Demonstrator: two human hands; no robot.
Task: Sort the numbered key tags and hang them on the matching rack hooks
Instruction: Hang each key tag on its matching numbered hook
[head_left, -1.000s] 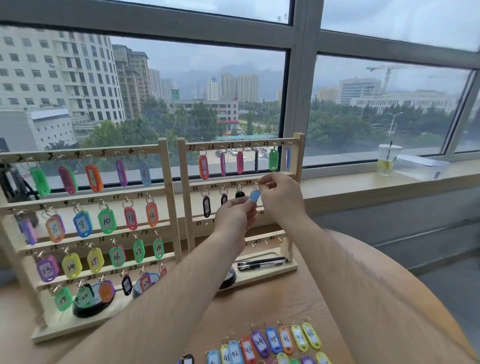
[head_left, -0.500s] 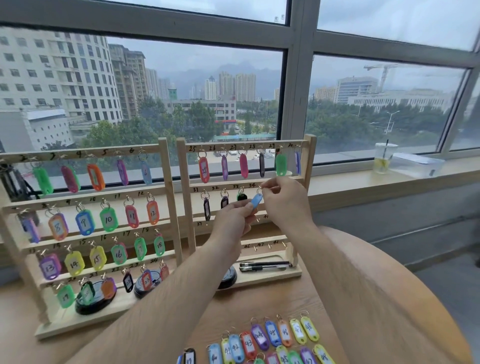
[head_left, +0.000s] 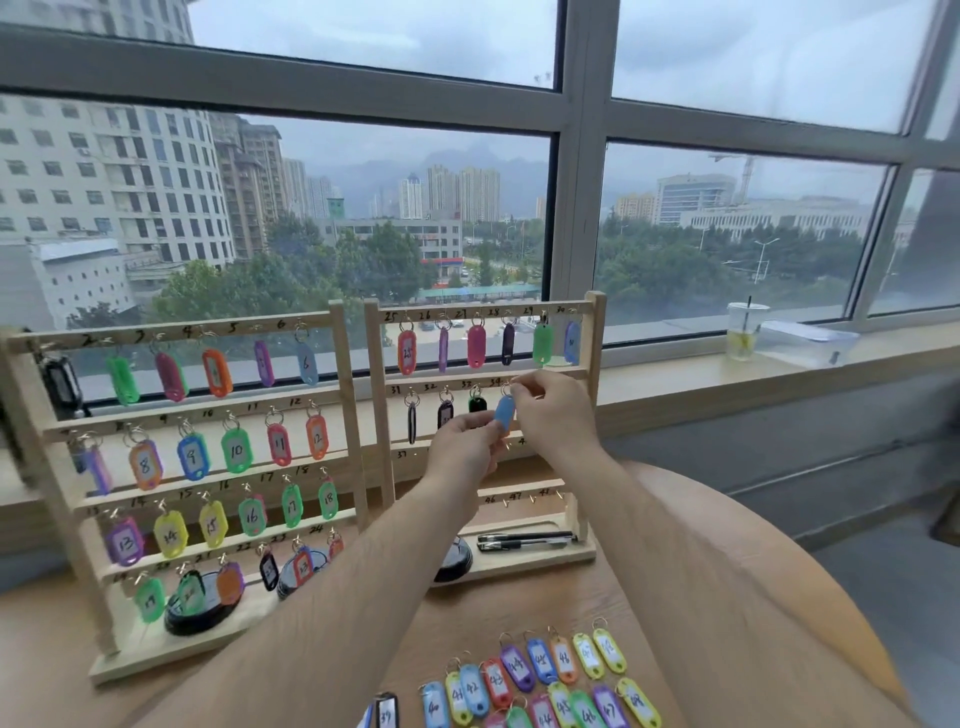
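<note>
Two wooden racks stand on the table: the left rack (head_left: 347, 415) carries tags 1 to 24, the right rack (head_left: 596, 332) starts at 25. A blue key tag (head_left: 504, 411) hangs at the hook marked 34 on the right rack's second rail. My left hand (head_left: 465, 447) pinches the tag's lower end. My right hand (head_left: 553, 410) pinches its metal ring at the hook. Several loose numbered tags (head_left: 540, 680) in the forties lie on the table in front of me.
Two black pens (head_left: 524, 540) lie on the right rack's base, beside a black round object (head_left: 454, 558). Another black round object (head_left: 200, 610) sits under the left rack. A plastic cup (head_left: 744, 332) and a clear box (head_left: 805, 343) stand on the windowsill.
Both hands stayed at hook 34 with the blue tag. My left hand slid down to the tag's lower end. The camera tilted up, so the racks sit lower in the frame.
</note>
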